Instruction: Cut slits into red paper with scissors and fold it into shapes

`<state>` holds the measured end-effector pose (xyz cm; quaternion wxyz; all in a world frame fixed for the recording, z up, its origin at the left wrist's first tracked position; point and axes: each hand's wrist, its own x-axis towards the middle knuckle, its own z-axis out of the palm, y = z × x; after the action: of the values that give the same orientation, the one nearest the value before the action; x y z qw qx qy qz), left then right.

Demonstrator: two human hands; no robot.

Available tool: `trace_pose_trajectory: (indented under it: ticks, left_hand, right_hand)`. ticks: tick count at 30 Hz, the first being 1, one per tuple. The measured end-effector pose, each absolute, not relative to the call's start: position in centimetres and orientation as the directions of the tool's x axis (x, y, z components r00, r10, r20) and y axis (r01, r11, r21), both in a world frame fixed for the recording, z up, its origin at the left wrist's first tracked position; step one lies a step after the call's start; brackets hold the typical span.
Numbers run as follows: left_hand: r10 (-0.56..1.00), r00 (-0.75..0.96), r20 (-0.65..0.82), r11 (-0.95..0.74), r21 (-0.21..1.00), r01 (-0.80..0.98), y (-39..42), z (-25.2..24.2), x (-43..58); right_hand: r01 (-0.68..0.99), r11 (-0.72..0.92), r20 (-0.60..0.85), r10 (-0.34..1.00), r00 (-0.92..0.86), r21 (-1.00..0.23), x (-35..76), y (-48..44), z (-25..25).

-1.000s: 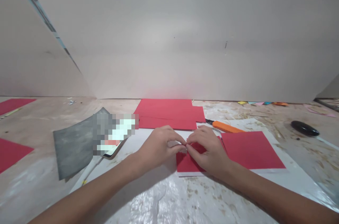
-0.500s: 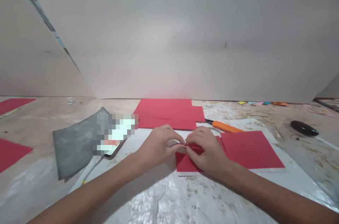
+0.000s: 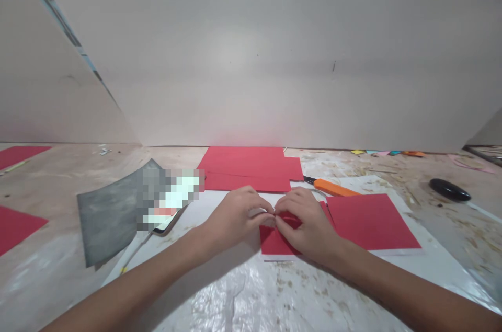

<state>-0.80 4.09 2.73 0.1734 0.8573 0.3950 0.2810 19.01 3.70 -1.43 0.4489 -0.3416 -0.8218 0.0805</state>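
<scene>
My left hand (image 3: 236, 218) and my right hand (image 3: 305, 221) meet fingertip to fingertip at the middle of the work area, both closed in a pinch. Whatever lies between the fingertips is too small or hidden to name. Beneath them is a red paper piece (image 3: 269, 243) with a white strip along its near edge, partly covered by my right hand. A larger red sheet (image 3: 376, 222) lies just right of that hand. Behind it sits an orange utility knife (image 3: 335, 187). More red paper (image 3: 247, 164) is beyond my hands, against the upright board.
A tall white board (image 3: 274, 49) closes off the back. Left of my arms are a dark grey sheet (image 3: 110, 217) and a phone (image 3: 178, 201) with a blurred screen. At right lies a glossy black oval object (image 3: 449, 190). Further red paper (image 3: 18, 227) is far left.
</scene>
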Motion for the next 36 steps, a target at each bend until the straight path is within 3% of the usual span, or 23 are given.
trace_pose_trajectory:
  ticks: [36]
  left_hand:
    - [0.734, 0.575, 0.362, -0.670, 0.522, 0.528, 4.19, 2.86, -0.84]
  right_hand:
    - [0.501, 0.747, 0.662, 0.645, -0.382, -0.438, 19.06, 3.87, -1.59]
